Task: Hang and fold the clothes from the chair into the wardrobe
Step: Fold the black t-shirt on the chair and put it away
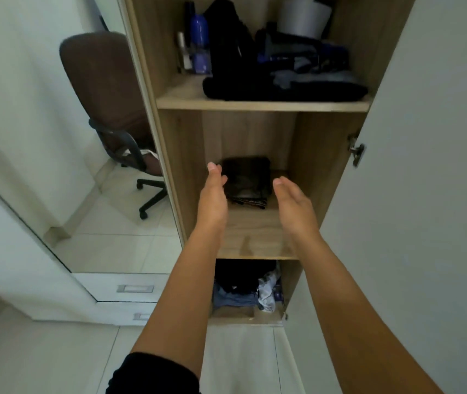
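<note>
Two bare hands, left hand [212,194] and right hand [293,204], reached into wooden wardrobe [306,166], fingers straight, holding nothing, flanking folded black garment [248,182] on middle shelf. Brown office chair [107,106] stood left.

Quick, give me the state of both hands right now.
Left hand: open, fingers straight, holding nothing, beside the folded dark garment on the middle shelf.
Right hand: open, fingers straight, holding nothing.

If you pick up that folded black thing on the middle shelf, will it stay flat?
Probably not. The folded black garment looks like soft cloth, so it would likely sag and unfold if lifted by one edge. It seems light; both open hands could slide under it.
</note>
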Demonstrator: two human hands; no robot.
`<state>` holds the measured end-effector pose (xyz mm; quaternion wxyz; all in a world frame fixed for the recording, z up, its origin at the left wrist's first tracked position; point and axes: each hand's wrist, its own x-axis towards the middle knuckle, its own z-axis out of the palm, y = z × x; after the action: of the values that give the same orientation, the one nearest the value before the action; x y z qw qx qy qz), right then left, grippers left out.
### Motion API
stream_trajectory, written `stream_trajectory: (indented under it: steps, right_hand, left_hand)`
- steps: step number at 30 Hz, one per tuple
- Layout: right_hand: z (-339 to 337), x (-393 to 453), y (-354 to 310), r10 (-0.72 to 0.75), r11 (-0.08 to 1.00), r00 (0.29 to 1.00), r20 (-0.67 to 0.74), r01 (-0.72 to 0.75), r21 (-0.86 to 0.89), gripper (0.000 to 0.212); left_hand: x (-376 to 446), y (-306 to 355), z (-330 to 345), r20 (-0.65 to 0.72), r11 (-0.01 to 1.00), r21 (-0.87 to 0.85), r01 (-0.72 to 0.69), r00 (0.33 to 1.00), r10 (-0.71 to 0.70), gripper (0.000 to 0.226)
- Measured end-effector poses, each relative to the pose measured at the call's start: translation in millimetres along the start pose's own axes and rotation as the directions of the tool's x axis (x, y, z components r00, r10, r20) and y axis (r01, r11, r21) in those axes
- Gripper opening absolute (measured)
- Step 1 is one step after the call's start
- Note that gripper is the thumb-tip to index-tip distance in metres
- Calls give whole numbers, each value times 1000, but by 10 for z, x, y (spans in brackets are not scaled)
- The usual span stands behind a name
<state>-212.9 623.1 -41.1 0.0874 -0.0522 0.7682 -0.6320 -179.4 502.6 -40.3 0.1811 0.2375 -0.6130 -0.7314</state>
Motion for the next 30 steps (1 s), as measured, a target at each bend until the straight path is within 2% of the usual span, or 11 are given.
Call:
stream_trajectory:
  steps: [4,8,13,16,23,26,30]
  right_hand:
    - [1,-174,-469,-48,999,997,64,49,-3,48]
    - [221,-349,-706,-113,993,977,182,114,9,48]
    - [660,-720,-851,-186,981,895,406,192,27,47]
    - [937,-1055,-884,-239,966,800,550,255,48,47]
    - [1583,-2214,-790,-265,946,503,823,302,120,45]
    - [1834,-2789,-716,-253,940,365,896,313,138,44]
    - [2109,-3620,-599,-237,923,190,953,351,159,45]
  left_hand:
    - [-252,536,-243,-106,999,35,-41,993,44,59]
    - [-572,763,-613,-237,996,61,-65,968,78,60]
    - [-1148,856,-1157,-482,991,81,-109,866,135,59]
    - [-1606,813,-1476,-624,990,87,-114,768,143,59]
    - [-2952,629,-2147,-868,993,59,-107,486,104,58]
    - [-3577,550,-2384,-935,994,48,-103,344,81,61]
    - [-4407,431,-2704,-992,994,21,-112,124,35,60]
